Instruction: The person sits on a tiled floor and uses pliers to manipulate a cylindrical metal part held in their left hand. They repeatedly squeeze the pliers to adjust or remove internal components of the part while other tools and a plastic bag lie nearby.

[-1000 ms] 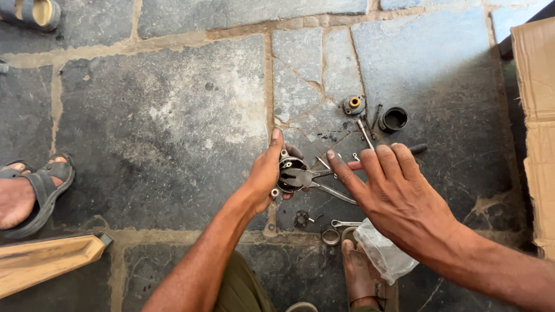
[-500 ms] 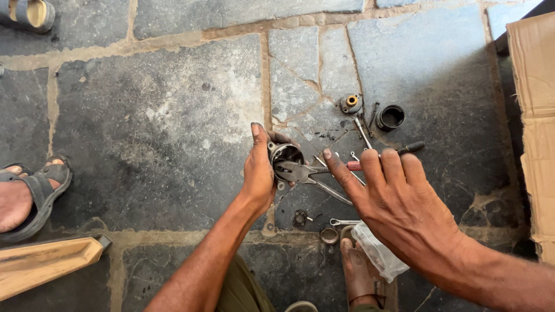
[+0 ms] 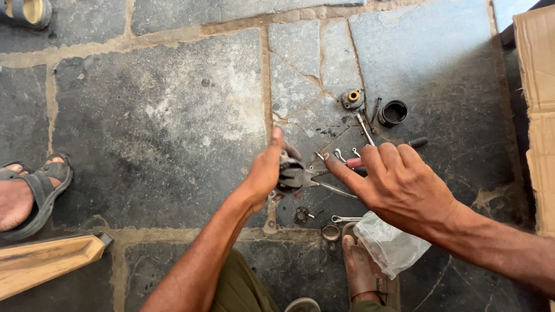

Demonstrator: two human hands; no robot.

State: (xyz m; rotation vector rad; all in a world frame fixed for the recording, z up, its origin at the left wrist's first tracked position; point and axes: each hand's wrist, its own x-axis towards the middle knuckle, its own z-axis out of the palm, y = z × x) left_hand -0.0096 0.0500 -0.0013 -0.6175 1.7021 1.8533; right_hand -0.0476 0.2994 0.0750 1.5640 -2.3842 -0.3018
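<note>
**Small metal part held over the stone floor**

The stone floor (image 3: 173,115) was dark grey, with sandy joints between its slabs. At the right edge lay a piece of cardboard (image 3: 535,86), and at the lower left a wooden piece (image 3: 46,260). Another person's sandalled foot (image 3: 26,193) showed at the left edge.

The right hand (image 3: 399,185) hovered open, fingers spread, gripping nothing. The left hand (image 3: 267,170) was closed around a small dark metal part (image 3: 289,173), just above the floor near the middle. This part looked round and greasy, but the fingers hid most of it, so its exact shape I cannot tell. Beside it lay pliers (image 3: 324,173) with red handles, a clear plastic bag (image 3: 390,245), a black ring (image 3: 394,112), a brass-topped fitting (image 3: 352,98) and a small spanner (image 3: 346,219).
</note>
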